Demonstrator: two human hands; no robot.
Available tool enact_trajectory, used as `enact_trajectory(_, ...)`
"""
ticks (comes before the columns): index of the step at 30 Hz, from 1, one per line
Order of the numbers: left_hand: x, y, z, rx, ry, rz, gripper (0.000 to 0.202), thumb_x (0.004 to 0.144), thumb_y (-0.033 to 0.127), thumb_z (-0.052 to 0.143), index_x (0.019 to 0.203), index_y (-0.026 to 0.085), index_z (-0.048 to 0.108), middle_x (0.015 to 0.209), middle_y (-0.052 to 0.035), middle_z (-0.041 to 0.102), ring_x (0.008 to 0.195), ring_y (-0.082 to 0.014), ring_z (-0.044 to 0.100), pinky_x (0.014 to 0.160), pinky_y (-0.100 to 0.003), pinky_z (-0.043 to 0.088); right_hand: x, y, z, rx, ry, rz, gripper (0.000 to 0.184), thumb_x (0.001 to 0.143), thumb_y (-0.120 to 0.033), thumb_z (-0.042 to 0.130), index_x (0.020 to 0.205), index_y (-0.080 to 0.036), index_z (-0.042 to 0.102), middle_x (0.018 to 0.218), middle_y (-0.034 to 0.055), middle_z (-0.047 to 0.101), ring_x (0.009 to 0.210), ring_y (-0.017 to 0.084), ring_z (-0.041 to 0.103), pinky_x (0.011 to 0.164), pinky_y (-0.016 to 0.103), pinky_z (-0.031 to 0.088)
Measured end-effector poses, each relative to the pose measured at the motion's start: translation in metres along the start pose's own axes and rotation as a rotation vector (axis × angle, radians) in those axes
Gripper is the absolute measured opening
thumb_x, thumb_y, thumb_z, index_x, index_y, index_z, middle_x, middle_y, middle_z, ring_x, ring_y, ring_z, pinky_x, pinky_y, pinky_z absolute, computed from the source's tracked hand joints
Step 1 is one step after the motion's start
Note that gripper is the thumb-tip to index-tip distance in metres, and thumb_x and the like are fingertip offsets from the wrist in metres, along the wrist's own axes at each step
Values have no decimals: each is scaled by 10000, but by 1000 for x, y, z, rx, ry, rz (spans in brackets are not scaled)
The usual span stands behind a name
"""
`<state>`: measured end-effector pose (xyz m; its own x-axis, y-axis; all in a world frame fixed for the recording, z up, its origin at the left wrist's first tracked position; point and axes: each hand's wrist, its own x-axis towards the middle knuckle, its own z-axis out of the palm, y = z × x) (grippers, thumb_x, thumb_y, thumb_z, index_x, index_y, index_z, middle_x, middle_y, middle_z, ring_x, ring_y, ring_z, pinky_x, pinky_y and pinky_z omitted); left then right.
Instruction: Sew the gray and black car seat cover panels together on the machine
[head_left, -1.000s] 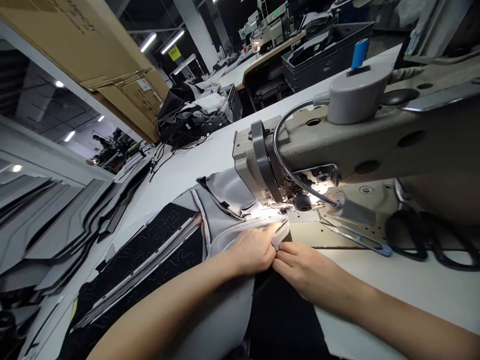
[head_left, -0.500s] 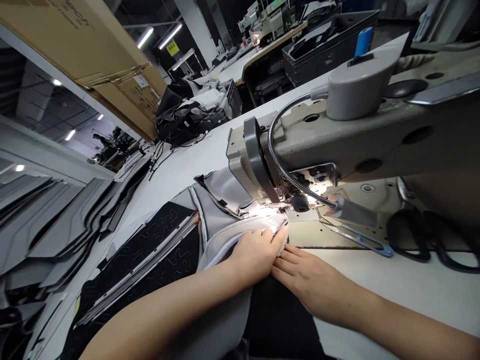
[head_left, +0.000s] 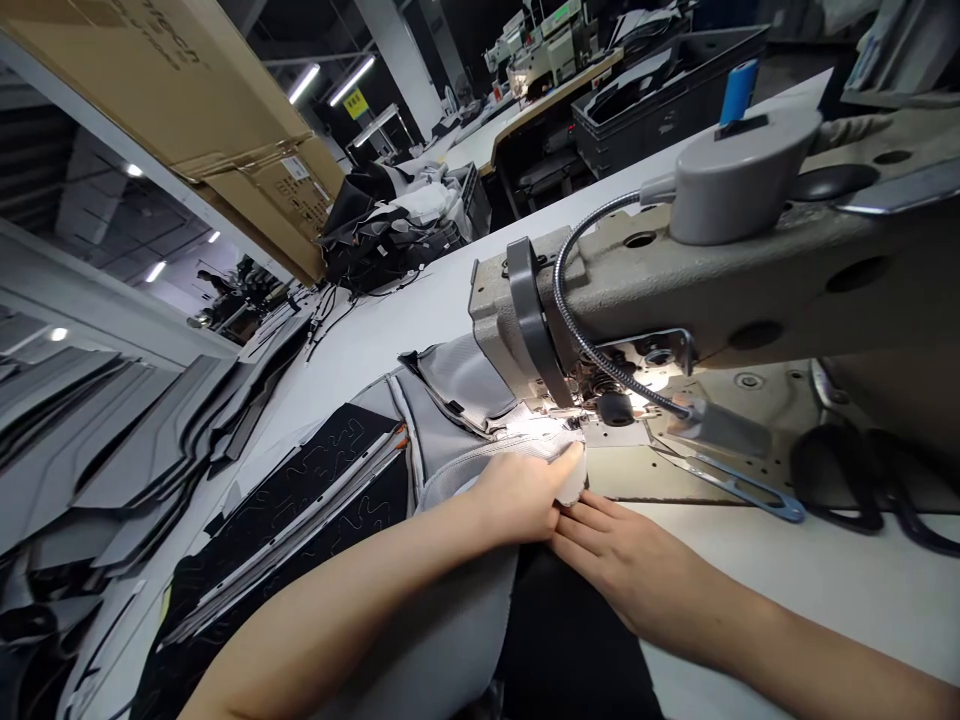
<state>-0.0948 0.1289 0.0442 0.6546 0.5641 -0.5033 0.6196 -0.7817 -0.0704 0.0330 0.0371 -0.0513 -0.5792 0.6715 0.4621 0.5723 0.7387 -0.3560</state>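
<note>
My left hand (head_left: 517, 495) is closed on the folded edge of a grey mesh fabric piece (head_left: 457, 385), just in front of the needle area of a grey sewing machine (head_left: 720, 290). My right hand (head_left: 607, 555) lies beside it with fingers together, pinching the same fabric edge from the right. The fabric joins a black quilted panel (head_left: 315, 490) that spreads to the left. A lamp on a gooseneck (head_left: 581, 330) lights the needle plate.
Blue-handled snips (head_left: 739, 485) and black scissors (head_left: 862, 475) lie on the machine bed at right. Stacks of grey cut pieces (head_left: 127, 450) fill the left. Cardboard boxes (head_left: 187, 110) sit above, and a heap of dark material (head_left: 390, 235) lies further back on the white table (head_left: 825, 580).
Both hands have pushed the fabric edge a little closer to the needle. My right fingers have gone from a pinch at the edge to lying flatter beside my left hand.
</note>
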Motion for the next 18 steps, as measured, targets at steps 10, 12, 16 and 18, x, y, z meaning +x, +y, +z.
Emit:
enact_trajectory(10,9,-20,-2,-53,83,60,606,777,153,462,1377,237,427,1258,-75,591,1085,-238,591,873,-350,499,1,2,6,-87,45,12,464,812,-121,463,1271,-130,536,1316,80,548,1237,222,463,1056,404,374)
enact_trajectory(12,14,-23,-1,-40,133,68,570,780,141,455,1343,231,469,1260,-68,590,1090,-235,587,886,-355,495,1,4,8,-125,59,25,480,804,-121,465,1280,-113,527,1336,100,527,1264,241,436,1052,421,376)
enact_trajectory(16,18,-22,0,-26,158,35,519,776,136,461,1282,228,525,1133,-82,655,994,-255,629,830,-383,518,4,7,6,-185,66,16,499,793,-124,458,1288,-96,516,1356,118,501,1280,256,415,1042,429,383)
enact_trajectory(18,18,-18,-3,-51,141,12,501,776,134,463,1264,219,534,1117,-87,659,991,-257,629,830,-383,516,5,7,4,-194,59,4,508,789,-131,459,1293,-91,509,1360,119,498,1279,259,415,1041,431,383)
